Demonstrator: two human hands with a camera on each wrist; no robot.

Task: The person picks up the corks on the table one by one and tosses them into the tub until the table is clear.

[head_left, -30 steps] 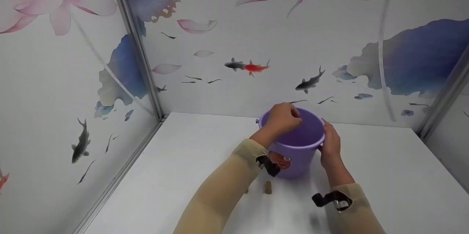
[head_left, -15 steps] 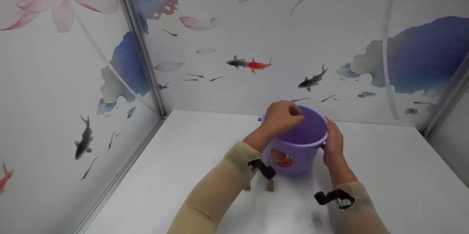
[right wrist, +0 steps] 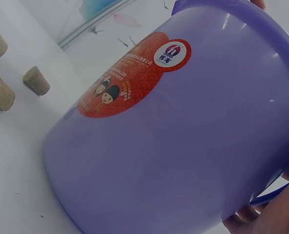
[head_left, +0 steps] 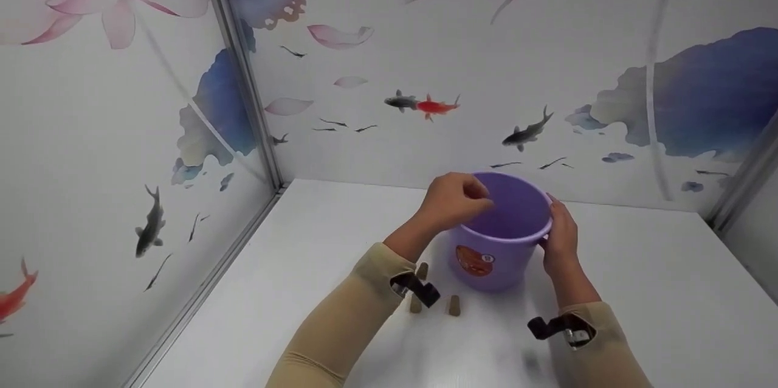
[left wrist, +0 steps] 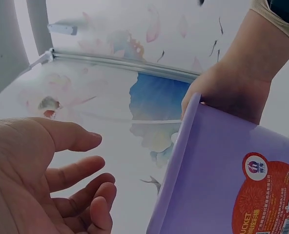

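Observation:
A purple plastic bucket (head_left: 499, 254) with a red-brown label stands upright on the white table. My left hand (head_left: 450, 199) hovers by the bucket's left rim; in the left wrist view its thumb and loosely bent fingers (left wrist: 76, 173) are apart, with nothing between them. My right hand (head_left: 560, 236) grips the bucket's right side at the rim, with a thumb at the top edge; the right wrist view catches only some fingers (right wrist: 271, 209) near the handle. Three tapered cork stoppers, a front one (head_left: 454, 305), a left one (head_left: 416, 304) and a rear one (head_left: 422, 270), stand before the bucket.
White panels printed with lotus flowers and fish form a back wall (head_left: 364, 151) and a left wall (head_left: 79, 132) around the table (head_left: 292, 266). Black cameras are strapped to both wrists, such as the left camera (head_left: 419, 289).
My left hand has drawn back leftward from over the bucket's opening, uncovering more of its inside and the corks. My right hand keeps its grip. The head view has shifted slightly.

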